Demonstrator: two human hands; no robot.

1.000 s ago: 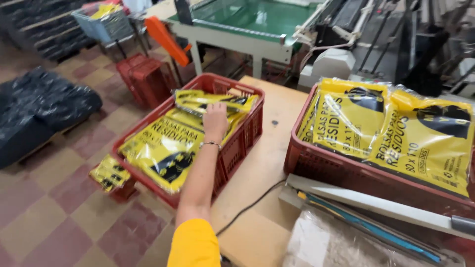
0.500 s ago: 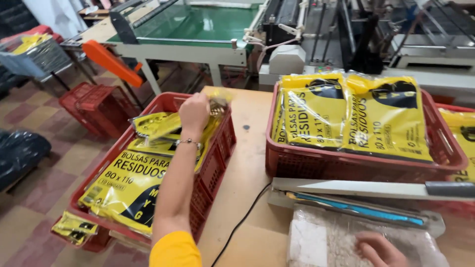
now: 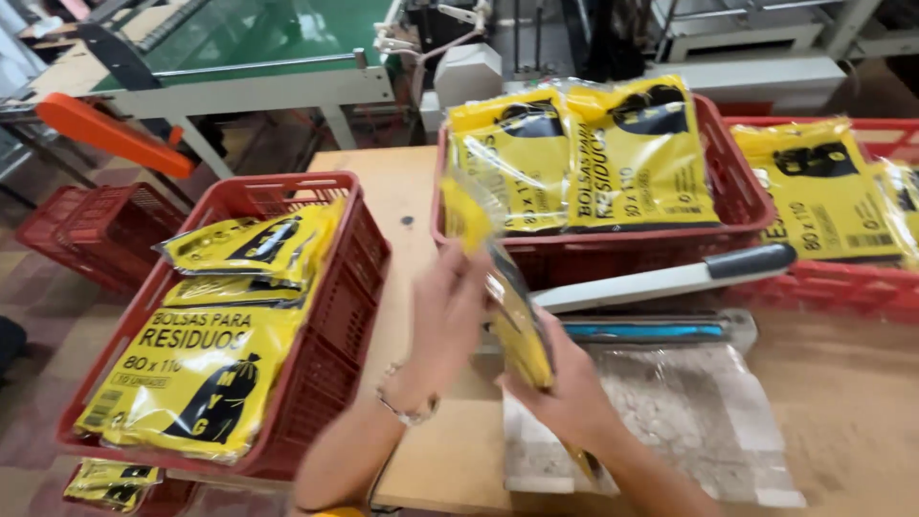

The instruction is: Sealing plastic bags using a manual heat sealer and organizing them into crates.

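A red crate [image 3: 340, 287] of yellow packets [image 3: 196, 369] hangs off the surface's [image 3: 402, 206] left edge, over the tiled floor [image 3: 33, 383]. Bare wood lies open between it and the middle crate [image 3: 613, 251]. Near the front edge, the left hand [image 3: 448, 316] lies flat against a yellow packet [image 3: 512, 316] held edge-on and blurred, and the right hand [image 3: 565, 393] grips it from below. Behind it stands a heat sealer [image 3: 670, 282], arm raised. A third crate [image 3: 842, 278] is cut off at the right. A green-topped machine [image 3: 249, 38] stands beyond.
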